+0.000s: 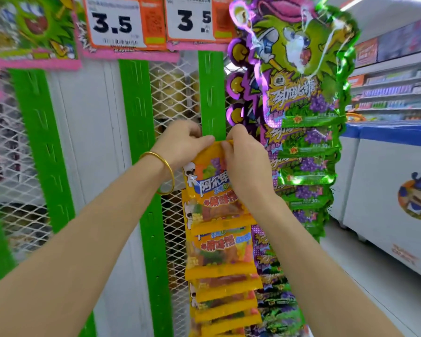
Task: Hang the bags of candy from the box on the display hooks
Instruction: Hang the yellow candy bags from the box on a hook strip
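Head view has the yellow candy bag [209,181] at centre, its top edge pinched by both the left hand [180,142] and the right hand [246,161] against the green slotted strip [210,93]. The hook is hidden, so the sound move is probably to hold that edge taut and level and seat it fully. Toward 6 o'clock more yellow bags [224,259] hang, coloured sweets showing through their windows, with green-purple bags [306,142] at 2 o'clock; no box is visible, and the chest freezer [387,190] at 3 o'clock hides its contents.

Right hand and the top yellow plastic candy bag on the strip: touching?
Touching. Head view: the right hand pinches the top edge of the yellow plastic candy bag, fingers curled over it, no gap.
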### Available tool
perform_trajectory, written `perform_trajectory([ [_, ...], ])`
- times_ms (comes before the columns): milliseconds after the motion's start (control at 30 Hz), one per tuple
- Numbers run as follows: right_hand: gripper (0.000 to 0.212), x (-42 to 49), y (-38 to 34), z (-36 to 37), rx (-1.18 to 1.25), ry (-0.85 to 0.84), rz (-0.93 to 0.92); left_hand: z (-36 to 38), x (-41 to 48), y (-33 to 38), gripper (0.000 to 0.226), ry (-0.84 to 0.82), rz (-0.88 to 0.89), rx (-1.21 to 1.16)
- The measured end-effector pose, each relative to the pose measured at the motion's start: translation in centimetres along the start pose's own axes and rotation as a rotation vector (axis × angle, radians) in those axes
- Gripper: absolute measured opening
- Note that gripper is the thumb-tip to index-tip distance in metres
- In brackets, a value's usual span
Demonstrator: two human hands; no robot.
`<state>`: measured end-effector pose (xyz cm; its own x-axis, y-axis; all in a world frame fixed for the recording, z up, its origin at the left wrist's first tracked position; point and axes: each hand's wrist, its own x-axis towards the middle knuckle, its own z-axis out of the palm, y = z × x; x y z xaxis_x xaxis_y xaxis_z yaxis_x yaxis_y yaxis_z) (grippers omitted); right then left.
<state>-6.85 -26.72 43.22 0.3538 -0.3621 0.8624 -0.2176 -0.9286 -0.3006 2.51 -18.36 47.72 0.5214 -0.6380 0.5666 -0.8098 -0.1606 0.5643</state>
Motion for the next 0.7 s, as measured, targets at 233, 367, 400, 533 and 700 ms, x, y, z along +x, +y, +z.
perform_trajectory([
  [233, 0.012, -1.4, 0.2, 0.2, 0.010, -0.076, -0.023, -0.3, -0.7, 0.0, 0.025, -0.027, 0.007, 0.000],
  [367, 0.010, -2.3, 0.4, 0.3, -0.017, -0.155, -0.023, -0.1, -1.5, -0.7, 0.021, -0.024, 0.010, -0.044],
  [400, 0.009, -2.4, 0.4, 0.4, -0.028, -0.166, -0.011, 0.0, -1.8, -0.9, 0.017, -0.021, 0.002, -0.070],
  [533, 0.010, -2.7, 0.0, 0.5, -0.045, -0.130, 0.020, 0.6, -2.5, -1.5, 0.003, 0.012, -0.016, -0.128],
  [700, 0.040, -4.5, -0.4, 1.0, -0.176, 0.132, -0.074, 0.8, -4.7, -2.5, 0.023, 0.168, 0.088, -0.053],
])
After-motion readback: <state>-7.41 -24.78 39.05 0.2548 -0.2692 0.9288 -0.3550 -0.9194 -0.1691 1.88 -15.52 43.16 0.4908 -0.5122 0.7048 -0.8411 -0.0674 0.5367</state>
